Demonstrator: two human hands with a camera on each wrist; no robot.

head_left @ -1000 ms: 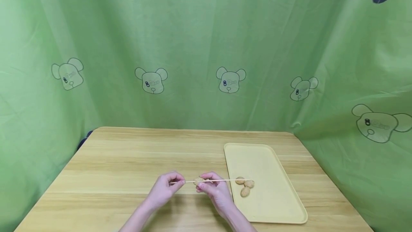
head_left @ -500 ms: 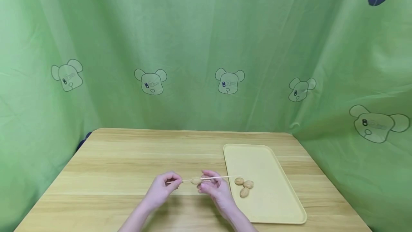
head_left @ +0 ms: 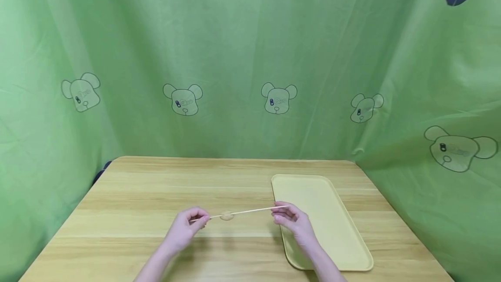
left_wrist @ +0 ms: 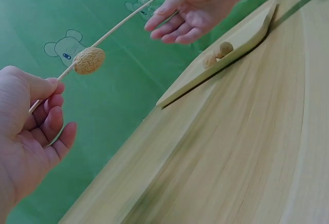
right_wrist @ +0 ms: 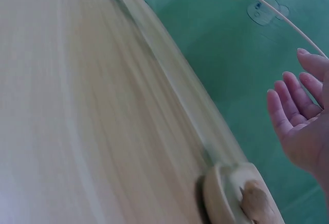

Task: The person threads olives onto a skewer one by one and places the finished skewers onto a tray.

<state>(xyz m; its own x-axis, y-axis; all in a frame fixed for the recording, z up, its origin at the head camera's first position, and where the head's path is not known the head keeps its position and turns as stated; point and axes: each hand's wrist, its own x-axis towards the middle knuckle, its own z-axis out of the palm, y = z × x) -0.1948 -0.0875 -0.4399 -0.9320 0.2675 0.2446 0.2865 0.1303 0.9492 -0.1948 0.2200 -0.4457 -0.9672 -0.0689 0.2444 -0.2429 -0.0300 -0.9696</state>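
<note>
My left hand pinches a thin wooden skewer near one end, between thumb and forefinger. A tan, wrinkled oval ball is threaded on the skewer a little beyond those fingers. From there the stick slants up to its bare pointed end. My right hand hovers over the tray's left side, holding nothing, its fingers loosely bent. In the left wrist view the skewer's tip stops just short of the right thumb. More such balls lie on the tray, hidden behind the right hand in the head view.
The pale yellow rectangular tray lies on the right part of the wood-grain table. Green curtains printed with bear faces hang behind the table and along both sides.
My right hand has let go of the ball and moved right, over the tray. The left hand has shifted slightly left with the skewer and ball, and the skewer's free end has risen.
</note>
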